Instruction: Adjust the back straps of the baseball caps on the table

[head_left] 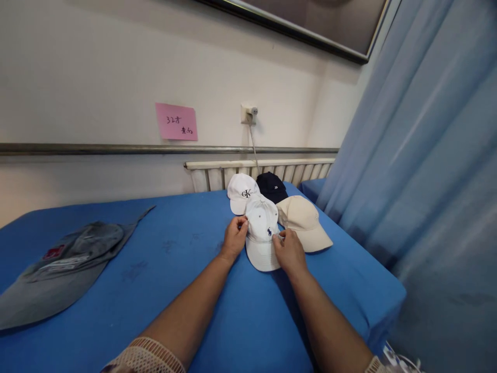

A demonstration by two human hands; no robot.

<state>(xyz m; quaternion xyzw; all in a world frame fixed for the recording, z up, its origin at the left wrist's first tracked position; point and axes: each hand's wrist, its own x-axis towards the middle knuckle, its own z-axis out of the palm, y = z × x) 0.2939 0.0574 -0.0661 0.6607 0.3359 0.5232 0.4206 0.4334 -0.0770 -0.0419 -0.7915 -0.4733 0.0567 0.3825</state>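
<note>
A white baseball cap (262, 254) with a small dark-blue horse-and-rider emblem lies between my hands, its brim toward me. My left hand (234, 239) pinches its left side, thumb and fingers closed at the edge of the crown. On the other side my right hand (289, 252) has its fingers bent and closed on the cap near the emblem. Behind it are another white cap (239, 190) with black letters and a dark navy cap (271, 186). Close to my right hand sits a beige cap (305, 220).
A grey-blue cap (77, 259) rests at the left on the blue-covered bed (163, 311). Along the wall run a metal rail (116, 149) and a radiator (217, 178), with a plugged-in cord at the socket (248, 114). A blue curtain (435, 155) hangs at the right.
</note>
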